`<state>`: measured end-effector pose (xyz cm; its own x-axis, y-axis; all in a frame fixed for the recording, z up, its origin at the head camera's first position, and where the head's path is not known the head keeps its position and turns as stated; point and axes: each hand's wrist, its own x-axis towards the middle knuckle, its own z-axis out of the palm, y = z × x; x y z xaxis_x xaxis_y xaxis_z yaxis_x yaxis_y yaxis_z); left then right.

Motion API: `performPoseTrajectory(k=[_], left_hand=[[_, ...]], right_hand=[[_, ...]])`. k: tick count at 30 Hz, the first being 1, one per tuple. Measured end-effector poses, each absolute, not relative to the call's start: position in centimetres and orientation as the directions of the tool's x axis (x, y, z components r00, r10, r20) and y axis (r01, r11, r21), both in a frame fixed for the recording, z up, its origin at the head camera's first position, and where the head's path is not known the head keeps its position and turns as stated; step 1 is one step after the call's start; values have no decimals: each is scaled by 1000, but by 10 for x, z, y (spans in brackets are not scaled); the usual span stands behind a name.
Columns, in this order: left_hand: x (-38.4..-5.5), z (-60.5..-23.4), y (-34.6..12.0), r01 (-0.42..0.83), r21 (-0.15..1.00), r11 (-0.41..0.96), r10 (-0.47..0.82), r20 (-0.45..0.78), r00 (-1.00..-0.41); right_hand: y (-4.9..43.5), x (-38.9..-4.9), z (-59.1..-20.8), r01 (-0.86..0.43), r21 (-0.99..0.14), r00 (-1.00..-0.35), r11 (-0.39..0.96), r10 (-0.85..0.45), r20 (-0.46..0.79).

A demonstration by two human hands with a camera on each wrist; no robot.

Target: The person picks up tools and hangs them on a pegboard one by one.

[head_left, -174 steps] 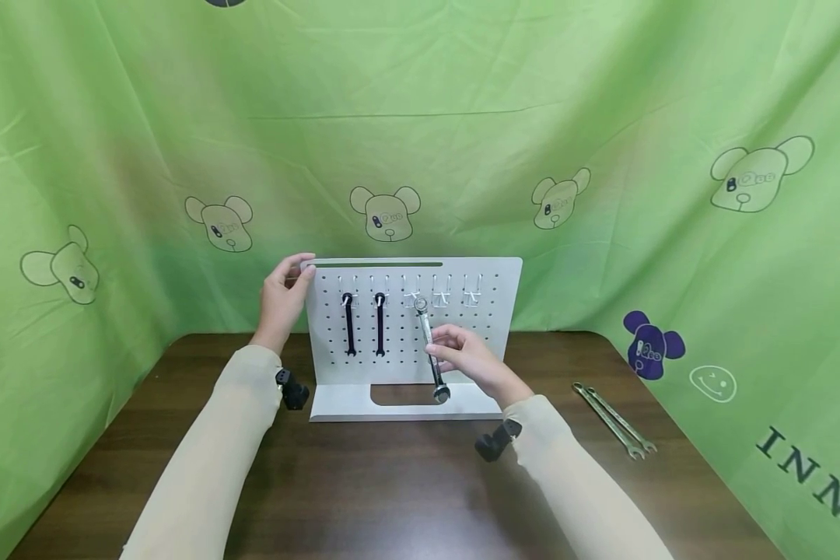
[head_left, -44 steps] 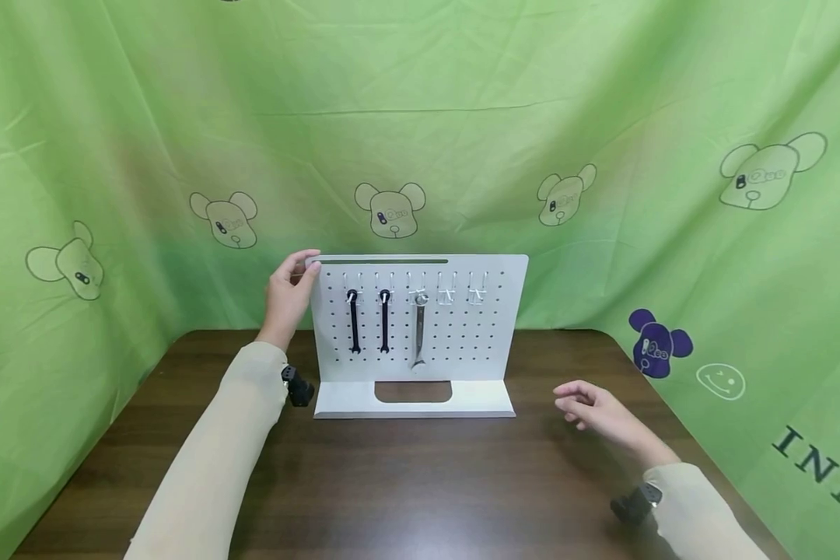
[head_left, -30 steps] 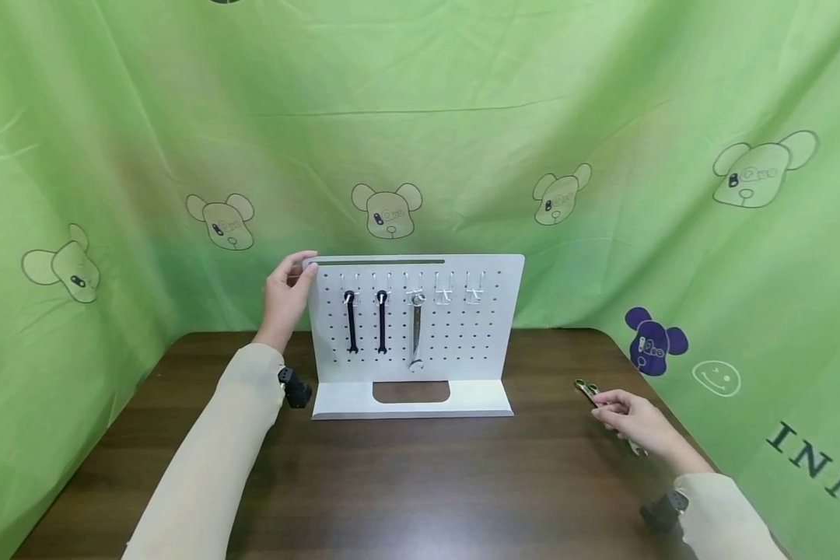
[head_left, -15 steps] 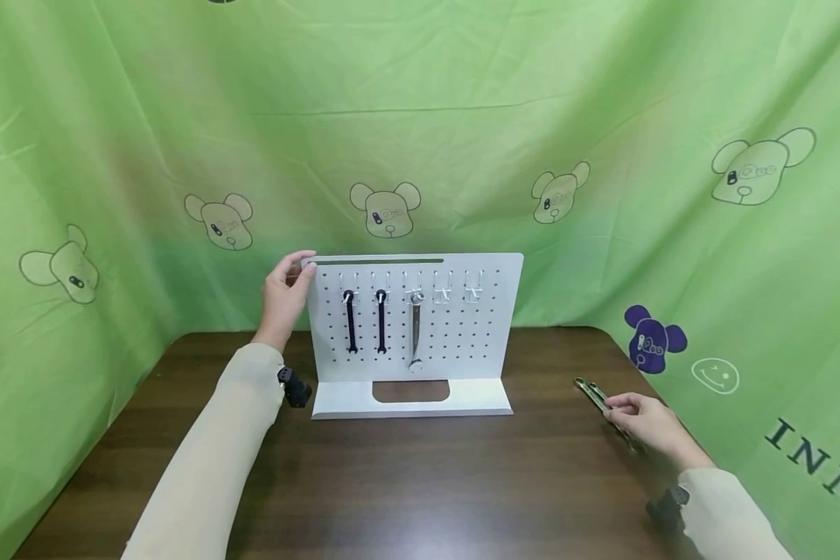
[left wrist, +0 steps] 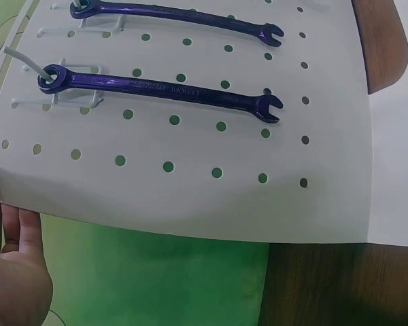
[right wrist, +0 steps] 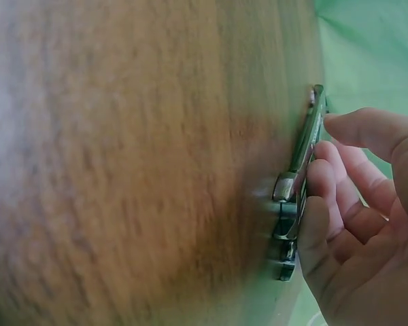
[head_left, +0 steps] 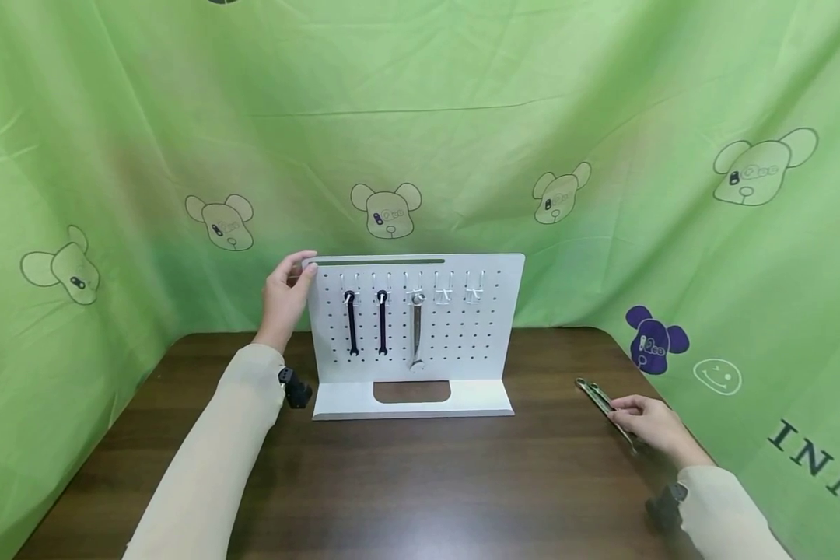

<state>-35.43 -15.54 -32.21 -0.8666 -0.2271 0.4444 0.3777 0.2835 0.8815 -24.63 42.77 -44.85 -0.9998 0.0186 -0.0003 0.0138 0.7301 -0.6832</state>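
Observation:
A white pegboard (head_left: 472,330) stands upright on the table, its upper left corner pinched by my left hand (head_left: 283,299), thumb in front and fingers behind. Two dark purple combination wrenches hang from its hooks by their ring ends, the left wrench (left wrist: 160,89) and the second wrench (left wrist: 180,13). A silver combination wrench (head_left: 416,330) hangs to their right. At the table's right side, my right hand (head_left: 651,424) pinches at two shiny wrenches (right wrist: 304,149) lying side by side; its fingers cover part of them, and I cannot tell whether it grips one or both.
Two clear hooks (head_left: 474,294) on the board's right hold nothing. The board's white foot (head_left: 343,400) has a cut-out handle slot. The brown wooden table (head_left: 406,482) is bordered by a green printed curtain (head_left: 462,155) behind and at the sides.
The right hand hung the silver wrench on the third hook, let go, and moved right and down to the wrenches on the table. The left hand has stayed at the board's corner.

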Motion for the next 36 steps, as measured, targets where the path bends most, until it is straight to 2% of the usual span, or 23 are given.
performPoseTrajectory(k=[10, 17, 24, 36], left_hand=[[-354, -321, -155, 383, 884, 266, -232, 445, -865], [-353, -320, -155, 363, 887, 284, -238, 432, -870], [-351, -321, -154, 356, 892, 280, -230, 422, -877], [-352, -323, -155, 369, 888, 276, -224, 432, -873]], right_hand=[[429, -249, -450, 53, -649, -999, 759, 42, -33], [430, -254, -452, 56, -564, -998, 824, 64, -6], [430, -255, -455, 80, -534, -996, 842, 88, -11], [425, -257, -449, 153, -570, -988, 807, 125, -89]])
